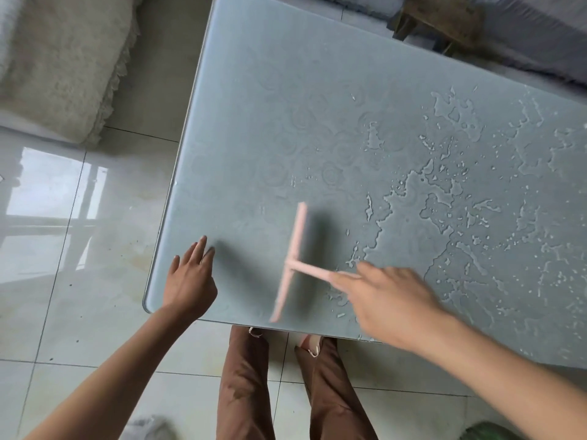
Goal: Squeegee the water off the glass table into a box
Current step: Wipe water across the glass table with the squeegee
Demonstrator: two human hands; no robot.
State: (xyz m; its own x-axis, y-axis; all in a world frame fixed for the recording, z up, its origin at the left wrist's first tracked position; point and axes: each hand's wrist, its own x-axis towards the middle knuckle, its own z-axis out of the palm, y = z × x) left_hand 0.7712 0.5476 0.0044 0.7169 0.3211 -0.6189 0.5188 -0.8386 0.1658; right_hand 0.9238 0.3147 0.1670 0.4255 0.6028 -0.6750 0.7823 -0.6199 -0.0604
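A frosted glass table [286, 90] fills the upper right of the head view. Water [444, 211] lies in puddles and drops over its right half; the left half looks dry. A pink T-shaped squeegee [293, 258], blurred by motion, stands with its blade near the table's front edge. My right hand [390, 300] grips the end of its handle. My left hand [192, 277] hovers with straight fingers over the table's near left corner, holding nothing. No box is in view.
Glossy tiled floor [63, 249] surrounds the table. A cream fluffy cover [60, 58] lies at the upper left, a grey sofa [524, 36] and a wooden stool [441, 20] behind the table. My legs in brown trousers [247, 392] stand at the table's front edge.
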